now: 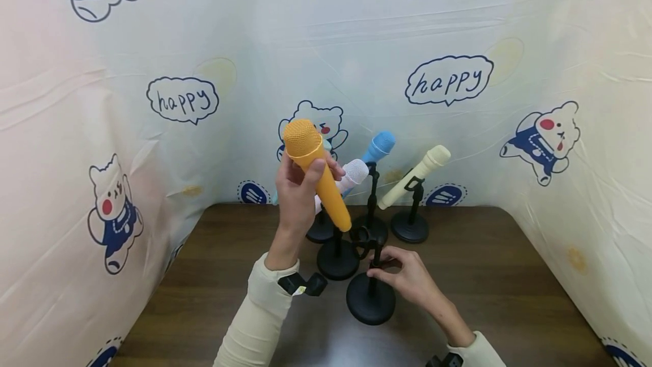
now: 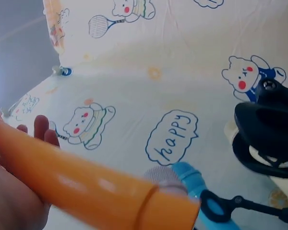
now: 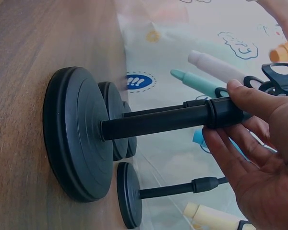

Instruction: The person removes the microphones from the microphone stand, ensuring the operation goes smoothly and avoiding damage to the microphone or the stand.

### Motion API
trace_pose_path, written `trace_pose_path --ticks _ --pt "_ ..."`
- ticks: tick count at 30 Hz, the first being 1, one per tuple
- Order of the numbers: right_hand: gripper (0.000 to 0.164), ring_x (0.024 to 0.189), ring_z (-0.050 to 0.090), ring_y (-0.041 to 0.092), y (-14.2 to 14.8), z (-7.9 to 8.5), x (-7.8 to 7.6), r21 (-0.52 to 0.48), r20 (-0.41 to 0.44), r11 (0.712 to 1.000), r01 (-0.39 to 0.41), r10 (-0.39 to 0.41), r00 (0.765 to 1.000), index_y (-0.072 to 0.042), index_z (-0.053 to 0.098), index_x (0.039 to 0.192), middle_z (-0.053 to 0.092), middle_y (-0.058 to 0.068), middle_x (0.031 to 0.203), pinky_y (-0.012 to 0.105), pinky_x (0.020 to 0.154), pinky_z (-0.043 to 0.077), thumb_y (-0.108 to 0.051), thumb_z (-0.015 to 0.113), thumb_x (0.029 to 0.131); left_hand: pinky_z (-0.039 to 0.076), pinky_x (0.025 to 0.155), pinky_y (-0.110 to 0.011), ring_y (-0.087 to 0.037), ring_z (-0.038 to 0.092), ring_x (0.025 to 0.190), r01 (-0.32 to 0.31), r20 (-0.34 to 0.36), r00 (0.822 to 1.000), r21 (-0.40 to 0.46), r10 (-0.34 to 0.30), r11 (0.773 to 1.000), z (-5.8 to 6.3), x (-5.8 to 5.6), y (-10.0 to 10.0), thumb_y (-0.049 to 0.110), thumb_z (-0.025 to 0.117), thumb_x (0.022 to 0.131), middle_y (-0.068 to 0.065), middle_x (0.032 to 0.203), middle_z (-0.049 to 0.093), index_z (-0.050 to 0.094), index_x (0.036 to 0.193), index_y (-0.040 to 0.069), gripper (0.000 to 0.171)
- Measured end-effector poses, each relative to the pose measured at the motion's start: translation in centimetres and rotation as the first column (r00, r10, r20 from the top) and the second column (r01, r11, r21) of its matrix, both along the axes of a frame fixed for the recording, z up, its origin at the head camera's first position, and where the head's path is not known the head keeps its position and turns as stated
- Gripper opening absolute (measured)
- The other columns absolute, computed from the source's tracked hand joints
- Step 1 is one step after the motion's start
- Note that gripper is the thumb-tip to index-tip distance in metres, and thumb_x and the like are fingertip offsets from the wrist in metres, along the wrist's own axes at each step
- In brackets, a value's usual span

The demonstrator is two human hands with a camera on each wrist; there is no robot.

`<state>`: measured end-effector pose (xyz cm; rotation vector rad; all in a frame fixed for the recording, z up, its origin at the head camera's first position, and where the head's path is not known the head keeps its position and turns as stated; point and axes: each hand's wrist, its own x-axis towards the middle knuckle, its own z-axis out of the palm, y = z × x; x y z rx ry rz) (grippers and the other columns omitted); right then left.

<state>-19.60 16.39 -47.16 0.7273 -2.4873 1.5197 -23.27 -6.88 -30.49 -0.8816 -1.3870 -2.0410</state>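
My left hand (image 1: 297,197) grips an orange microphone (image 1: 333,200) by its handle, raised above the table with its mesh head up and its bottom end tilted down to the right. With thumb and fingers my right hand (image 1: 407,273) pinches the collar of the nearest black microphone stand (image 3: 153,122). That stand is upright, its round base (image 1: 370,299) on the table, and the clip at its top holds no microphone. The orange handle's lower end is above and slightly left of this clip.
Behind, several more black stands hold microphones: a cream one (image 1: 415,177) at the right, a blue one (image 1: 379,146), a pale lilac one (image 1: 355,172) and a mint one (image 3: 197,83). The brown wooden table (image 1: 489,276) backs onto a printed curtain (image 1: 356,27).
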Motion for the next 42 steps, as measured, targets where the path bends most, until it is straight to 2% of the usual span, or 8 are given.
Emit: trace_pose_path --ticks 3,9,12,15,22,27,33,42 --pt "0.02 0.089 0.075 0.006 -0.1 -0.1 0.0 -0.008 -0.001 1.0 0.001 -0.001 1.0 -0.015 0.076 0.101 0.08 0.004 0.097 0.034 0.083 0.066 -0.013 0.09 0.086 0.064 0.076 -0.026 -0.012 0.073 0.072 0.015 -0.004 1.0 0.006 -0.015 1.0 0.0 0.0 -0.7 0.056 0.072 0.098 0.004 0.093 0.067 0.05 0.134 0.017 0.058" --pt "0.022 0.089 0.077 0.007 -0.1 -0.3 -0.2 -0.019 -0.014 1.0 -0.006 0.005 1.0 -0.007 0.077 0.104 0.081 0.006 0.097 0.033 0.081 0.066 -0.012 0.089 0.086 0.058 0.056 -0.022 -0.012 0.062 0.053 0.03 0.039 0.999 0.005 -0.03 1.0 -0.3 -0.1 -2.6 0.063 0.069 0.097 0.002 0.08 0.062 0.047 0.133 0.016 0.063" --pt "0.021 0.089 0.077 0.008 -0.1 -0.4 -0.2 -0.022 -0.019 1.0 -0.009 0.008 1.0 -0.007 0.077 0.104 0.081 0.006 0.097 0.033 0.081 0.066 -0.012 0.089 0.087 0.056 0.054 -0.02 -0.013 0.058 0.05 -0.014 0.09 0.996 -0.039 0.018 0.999 -0.5 0.0 -3.8 0.063 0.066 0.099 0.002 0.077 0.058 0.048 0.135 0.009 0.067" --pt "0.021 0.089 0.077 0.01 -0.1 -0.4 -0.3 -0.023 -0.017 1.0 -0.013 0.013 1.0 -0.009 0.077 0.104 0.081 0.004 0.098 0.032 0.081 0.066 -0.014 0.089 0.087 0.055 0.054 -0.02 -0.014 0.056 0.049 -0.06 0.141 0.987 -0.095 0.073 0.994 -0.9 0.0 -4.9 0.053 0.061 0.106 0.001 0.076 0.056 0.05 0.14 0.004 0.061" --pt "0.021 0.089 0.077 0.009 -0.2 -0.3 -0.3 -0.03 -0.014 1.0 -0.005 0.005 1.0 -0.014 0.077 0.104 0.081 0.002 0.098 0.034 0.081 0.066 -0.015 0.09 0.087 0.054 0.053 -0.02 -0.017 0.054 0.05 -0.141 0.21 0.959 -0.222 0.189 0.965 -1.7 0.1 -7.3 0.03 0.053 0.112 -0.002 0.077 0.055 0.055 0.134 0.012 0.029" --pt "0.022 0.088 0.076 0.008 -0.2 -0.3 -0.2 -0.026 -0.018 1.0 -0.004 0.004 1.0 -0.008 0.077 0.104 0.08 0.003 0.098 0.037 0.081 0.066 -0.015 0.089 0.087 0.053 0.051 -0.021 -0.016 0.054 0.05 -0.182 0.24 0.937 -0.289 0.255 0.94 -2.5 -0.2 -9.1 0.025 0.055 0.112 -0.003 0.076 0.054 0.055 0.124 0.018 0.014" --pt "0.021 0.087 0.076 0.005 -0.1 -0.2 -0.1 -0.017 -0.002 1.0 0.007 -0.007 1.0 -0.009 0.077 0.103 0.08 0.0 0.097 0.037 0.081 0.067 -0.013 0.09 0.086 0.052 0.048 -0.025 -0.019 0.052 0.049 -0.207 0.276 0.91 -0.347 0.31 0.915 -3.3 -0.6 -11.3 0.028 0.058 0.111 -0.005 0.077 0.054 0.054 0.119 0.016 0.014" --pt "0.021 0.089 0.076 0.007 -0.1 -0.2 0.0 -0.012 0.011 1.0 0.006 -0.006 1.0 -0.008 0.077 0.103 0.08 0.001 0.1 0.033 0.082 0.066 -0.013 0.09 0.086 0.054 0.051 -0.028 -0.019 0.055 0.052 -0.243 0.343 0.84 -0.455 0.421 0.857 -4.9 -0.9 -14.2 0.036 0.067 0.106 -0.003 0.079 0.054 0.051 0.122 0.019 0.028"
